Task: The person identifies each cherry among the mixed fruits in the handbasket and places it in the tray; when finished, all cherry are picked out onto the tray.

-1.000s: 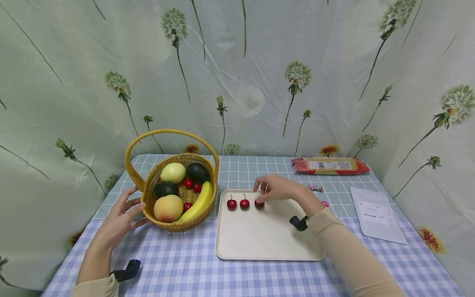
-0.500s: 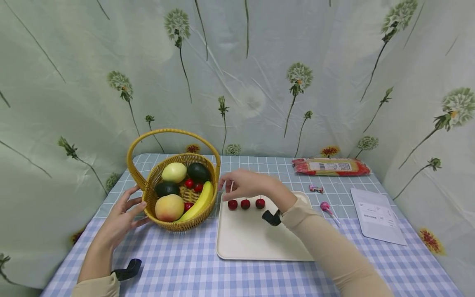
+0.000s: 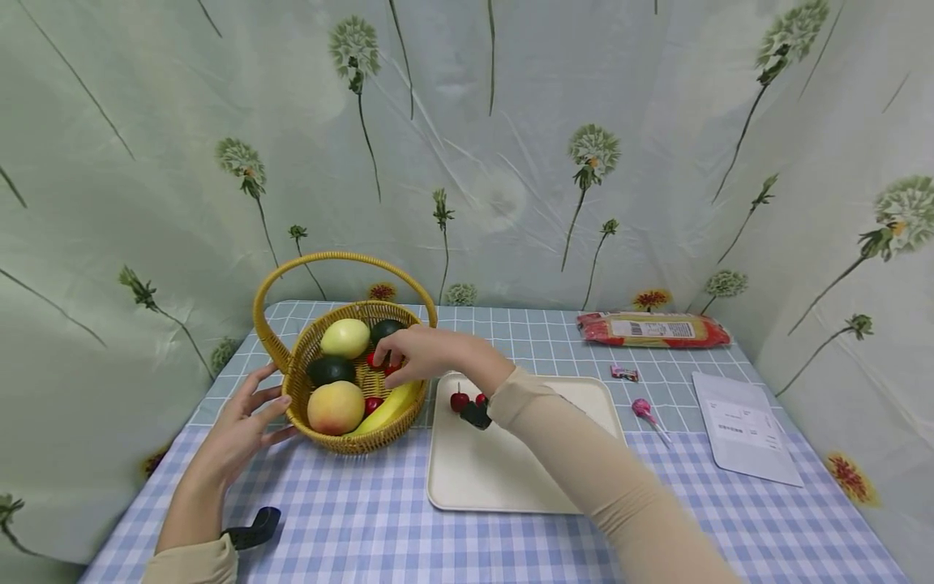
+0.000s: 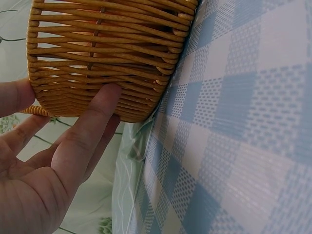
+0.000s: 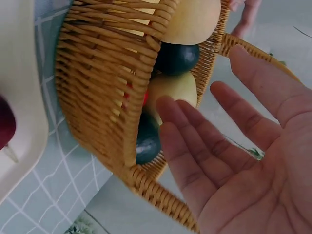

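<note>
A wicker basket (image 3: pixel 362 444) with a tall handle stands left of centre. Inside lie a peach (image 3: pixel 336 408), a banana (image 3: pixel 390 410), a pale yellow-green fruit (image 3: pixel 345 338), two dark green avocado-like fruits (image 3: pixel 331 371) and small red cherries (image 3: pixel 373 403). My left hand (image 3: pixel 237 426) touches the basket's left side, fingers extended against the weave (image 4: pixel 107 48) in the left wrist view. Over the basket's right part hangs my right hand (image 3: pixel 423 354), holding nothing. Its fingers are loosely bent in the right wrist view, partly hiding one dark fruit and the cherries beneath.
Right of the basket lies a cream tray (image 3: pixel 511 478) bearing cherries (image 3: pixel 460 401), partly hidden by my right wrist. Farther right are a wrapped candy (image 3: pixel 623 373), a pink lollipop (image 3: pixel 642 408), a white pouch (image 3: pixel 747 426) and a red-yellow packet (image 3: pixel 654 329) at the back.
My right hand has left the cherry at the tray's back and travelled left, passing over the tray to the basket. The left hand stays at the basket's side.
</note>
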Demonstrator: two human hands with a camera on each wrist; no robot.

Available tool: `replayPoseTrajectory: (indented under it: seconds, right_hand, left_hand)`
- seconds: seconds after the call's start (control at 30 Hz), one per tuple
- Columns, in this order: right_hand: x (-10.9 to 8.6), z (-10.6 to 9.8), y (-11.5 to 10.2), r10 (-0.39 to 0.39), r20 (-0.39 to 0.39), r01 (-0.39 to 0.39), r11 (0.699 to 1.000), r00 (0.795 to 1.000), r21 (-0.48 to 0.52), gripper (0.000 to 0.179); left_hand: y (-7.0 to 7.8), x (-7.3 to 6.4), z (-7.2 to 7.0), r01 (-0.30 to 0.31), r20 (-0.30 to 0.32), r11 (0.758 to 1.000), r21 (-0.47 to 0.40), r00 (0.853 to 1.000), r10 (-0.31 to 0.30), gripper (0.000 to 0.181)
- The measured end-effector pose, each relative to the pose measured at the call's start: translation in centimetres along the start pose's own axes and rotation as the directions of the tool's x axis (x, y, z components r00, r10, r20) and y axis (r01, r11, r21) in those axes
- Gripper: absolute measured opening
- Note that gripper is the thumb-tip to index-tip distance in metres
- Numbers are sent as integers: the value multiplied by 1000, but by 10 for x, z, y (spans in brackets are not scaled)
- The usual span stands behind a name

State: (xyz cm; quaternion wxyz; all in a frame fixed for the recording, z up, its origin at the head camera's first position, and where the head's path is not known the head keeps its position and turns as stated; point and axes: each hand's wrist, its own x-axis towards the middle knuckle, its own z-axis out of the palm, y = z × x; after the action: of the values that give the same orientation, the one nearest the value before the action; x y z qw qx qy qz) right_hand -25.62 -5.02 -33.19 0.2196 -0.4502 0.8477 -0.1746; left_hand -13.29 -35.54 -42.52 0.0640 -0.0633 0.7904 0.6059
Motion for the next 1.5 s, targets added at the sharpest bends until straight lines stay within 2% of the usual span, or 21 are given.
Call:
replayPoseTrajectory:
  seconds: [0.27, 0.47, 0.67, 0.83, 1.1, 1.3, 1.5]
  right_hand:
    - [37, 2, -13, 95, 64, -85, 987, 993, -140, 46]
    - [50, 2, -13, 194, 88, -174, 965, 977, -195, 45]
    - [58, 1, -7, 270, 89, -251, 950, 959, -185, 38]
    - [64, -1, -5, 281, 122, -259, 951, 952, -171, 38]
    - [71, -4, -6, 349, 199, -331, 936, 916, -122, 40]
    - [71, -2, -8, 383, 209, -374, 924, 900, -84, 24]
    - [70, 0, -10, 394, 208, -391, 919, 895, -59, 17]
  left_hand:
    - [1, 0, -2, 1, -2, 1000, -7, 1000, -1, 75]
    - [1, 1, -1, 13, -3, 1000, -17, 1000, -13, 76]
    - [2, -1, 1, 5, -2, 1000, -14, 1000, -5, 75]
    - [3, -1, 0, 0, 0, 1000, -16, 1000, 0, 76]
    - [2, 0, 1, -3, -4, 1000, -12, 1000, 3, 76]
    - [1, 0, 1, 0, -3, 1000, -18, 1000, 0, 76]
    - [0, 0, 1, 2, -7, 1000, -15, 1000, -2, 76]
